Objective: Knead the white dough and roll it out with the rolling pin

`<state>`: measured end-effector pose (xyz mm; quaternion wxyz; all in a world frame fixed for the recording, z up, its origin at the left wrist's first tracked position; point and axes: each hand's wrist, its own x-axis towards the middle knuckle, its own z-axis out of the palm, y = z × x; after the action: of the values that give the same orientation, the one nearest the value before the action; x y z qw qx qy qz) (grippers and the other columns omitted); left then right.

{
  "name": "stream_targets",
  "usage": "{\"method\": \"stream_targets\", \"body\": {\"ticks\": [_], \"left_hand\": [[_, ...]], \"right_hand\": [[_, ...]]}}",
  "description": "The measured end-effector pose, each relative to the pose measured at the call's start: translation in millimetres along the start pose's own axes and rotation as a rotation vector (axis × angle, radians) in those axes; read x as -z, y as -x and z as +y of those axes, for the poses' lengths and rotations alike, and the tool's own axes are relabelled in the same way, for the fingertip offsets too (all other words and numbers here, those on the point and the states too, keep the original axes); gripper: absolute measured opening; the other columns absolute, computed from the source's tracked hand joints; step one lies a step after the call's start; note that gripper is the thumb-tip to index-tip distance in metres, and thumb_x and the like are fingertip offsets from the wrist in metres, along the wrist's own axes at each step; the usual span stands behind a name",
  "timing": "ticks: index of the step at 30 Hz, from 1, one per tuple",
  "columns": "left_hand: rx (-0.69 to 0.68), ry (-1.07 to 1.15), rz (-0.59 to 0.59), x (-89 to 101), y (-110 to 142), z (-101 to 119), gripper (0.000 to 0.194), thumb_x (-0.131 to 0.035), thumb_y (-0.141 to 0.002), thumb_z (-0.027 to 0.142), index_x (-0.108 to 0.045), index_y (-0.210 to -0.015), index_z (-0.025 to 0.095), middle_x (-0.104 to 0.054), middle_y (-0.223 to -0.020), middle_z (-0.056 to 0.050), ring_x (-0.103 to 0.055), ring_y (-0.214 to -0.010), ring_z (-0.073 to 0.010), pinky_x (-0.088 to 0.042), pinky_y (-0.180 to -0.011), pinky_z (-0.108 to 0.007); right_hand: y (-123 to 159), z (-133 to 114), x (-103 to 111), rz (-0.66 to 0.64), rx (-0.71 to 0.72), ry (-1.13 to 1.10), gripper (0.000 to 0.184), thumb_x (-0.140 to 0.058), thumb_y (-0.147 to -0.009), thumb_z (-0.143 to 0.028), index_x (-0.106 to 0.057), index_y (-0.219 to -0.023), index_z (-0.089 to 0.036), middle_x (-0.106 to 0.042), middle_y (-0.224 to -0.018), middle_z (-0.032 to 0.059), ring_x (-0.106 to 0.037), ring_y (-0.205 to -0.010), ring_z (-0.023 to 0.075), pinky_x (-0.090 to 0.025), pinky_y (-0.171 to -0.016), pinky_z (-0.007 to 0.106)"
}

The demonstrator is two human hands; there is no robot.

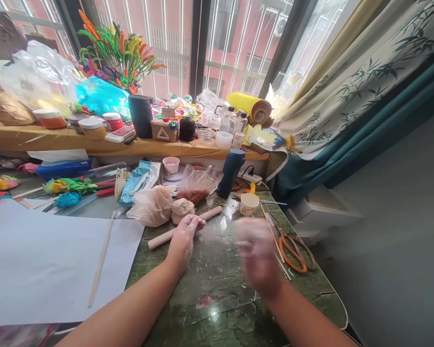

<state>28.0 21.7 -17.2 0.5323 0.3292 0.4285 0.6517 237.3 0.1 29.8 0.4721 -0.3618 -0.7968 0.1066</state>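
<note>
My left hand (183, 243), dusted with pale residue, hovers over the near side of a wooden rolling pin (161, 240). Its fingers are curled together, and whatever they hold, if anything, is hidden. Just behind it sits a lump of beige clay (183, 207) beside a crumpled plastic bag (153, 205). To the right, my right hand (259, 253) is smeared by motion, so its fingers cannot be made out. It is near a small paper cup (249, 204) and orange-handled scissors (293, 253).
White paper (58, 270) with a thin wooden stick (101, 260) covers the table's left. A dark blue cylinder (231, 172), a bag of reddish-brown material (197, 185) and a yellow glue gun (252, 189) stand behind. Jars and bottles crowd the windowsill (202, 150).
</note>
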Motion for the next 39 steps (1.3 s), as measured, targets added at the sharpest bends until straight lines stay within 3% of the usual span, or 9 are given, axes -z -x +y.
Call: {"method": "stream_targets", "body": {"ticks": [2, 7, 11, 18, 23, 25, 31, 35, 39], "left_hand": [[-0.001, -0.008, 0.007, -0.1, 0, 0, 0.029, -0.075, -0.082, 0.049, -0.067, -0.082, 0.02, -0.066, -0.085, -0.002, -0.061, -0.089, -0.0197, -0.048, -0.094, -0.033], [0.002, -0.037, -0.002, 0.4, -1, 3, 0.03, -0.075, -0.081, 0.05, -0.067, -0.081, 0.02, -0.067, -0.085, -0.002, -0.061, -0.089, -0.0199, -0.048, -0.093, -0.031], [-0.003, -0.05, -0.015, 0.7, 0, 4, 0.031, -0.073, -0.082, 0.051, -0.066, -0.081, 0.021, -0.066, -0.086, -0.003, -0.061, -0.089, -0.0205, -0.048, -0.092, -0.031], [-0.016, -0.072, -0.018, 0.6, -1, -2, 0.032, -0.073, -0.083, 0.052, -0.066, -0.081, 0.021, -0.065, -0.084, -0.003, -0.061, -0.088, -0.021, -0.048, -0.091, -0.033], [-0.02, -0.086, -0.023, 0.4, -2, -4, 0.032, -0.072, -0.083, 0.052, -0.066, -0.08, 0.021, -0.065, -0.083, -0.002, -0.062, -0.088, -0.021, -0.049, -0.091, -0.033], [-0.023, -0.094, -0.027, 0.7, -2, -5, 0.032, -0.072, -0.084, 0.052, -0.066, -0.08, 0.021, -0.065, -0.083, -0.002, -0.061, -0.088, -0.0211, -0.048, -0.092, -0.033], [-0.022, -0.103, -0.023, 1.7, -2, -3, 0.032, -0.071, -0.085, 0.052, -0.065, -0.08, 0.021, -0.064, -0.083, -0.002, -0.061, -0.087, -0.021, -0.048, -0.09, -0.033], [-0.017, -0.104, -0.016, 0.7, -1, -2, 0.033, -0.071, -0.084, 0.053, -0.066, -0.08, 0.021, -0.065, -0.084, -0.004, -0.061, -0.087, -0.0222, -0.049, -0.088, -0.033], [-0.009, -0.108, -0.021, 0.9, -2, -3, 0.032, -0.07, -0.085, 0.053, -0.067, -0.082, 0.021, -0.066, -0.086, -0.004, -0.061, -0.09, -0.0226, -0.049, -0.089, -0.033]], "right_hand": [[18, 8, -18, -0.267, 0.062, 0.021, 0.036, -0.059, -0.099, -0.041, -0.061, -0.133, -0.032, -0.068, -0.118, 0.0082, -0.064, -0.11, 0.0278, -0.054, -0.095, 0.046], [27, 17, -54, -0.261, -0.237, 0.148, 0.044, -0.06, -0.096, -0.039, -0.057, -0.138, -0.023, -0.064, -0.129, 0.0134, -0.057, -0.122, 0.0315, -0.047, -0.106, 0.051], [15, 18, -68, -0.411, -0.284, 0.235, 0.046, -0.066, -0.093, -0.039, -0.061, -0.136, -0.023, -0.063, -0.131, 0.0156, -0.055, -0.124, 0.0362, -0.044, -0.105, 0.055], [16, 28, -72, -0.48, -0.219, 0.093, 0.035, -0.07, -0.09, -0.029, -0.065, -0.123, -0.022, -0.066, -0.126, 0.0118, -0.058, -0.119, 0.0311, -0.045, -0.104, 0.05], [18, 24, -76, -0.46, -0.242, 0.198, 0.053, -0.074, -0.087, -0.037, -0.059, -0.136, -0.022, -0.057, -0.141, 0.0171, -0.048, -0.132, 0.039, -0.037, -0.11, 0.061], [14, 21, -75, -0.484, -0.253, 0.199, 0.049, -0.074, -0.088, -0.037, -0.061, -0.134, -0.023, -0.059, -0.139, 0.0168, -0.049, -0.13, 0.0391, -0.038, -0.108, 0.061], [6, 19, -61, -0.615, -0.169, -0.137, 0.042, -0.081, -0.081, -0.031, -0.068, -0.121, -0.027, -0.066, -0.131, 0.0077, -0.056, -0.124, 0.0313, -0.042, -0.109, 0.052], [12, 28, -62, -0.395, -0.425, -0.418, 0.047, -0.07, -0.086, -0.027, -0.061, -0.132, -0.026, -0.068, -0.13, 0.009, -0.064, -0.119, 0.0272, -0.048, -0.107, 0.047], [16, 41, -68, -0.258, -0.642, -0.633, 0.047, -0.062, -0.093, -0.041, -0.058, -0.136, -0.023, -0.069, -0.127, 0.0101, -0.067, -0.116, 0.0257, -0.053, -0.102, 0.043]]}}
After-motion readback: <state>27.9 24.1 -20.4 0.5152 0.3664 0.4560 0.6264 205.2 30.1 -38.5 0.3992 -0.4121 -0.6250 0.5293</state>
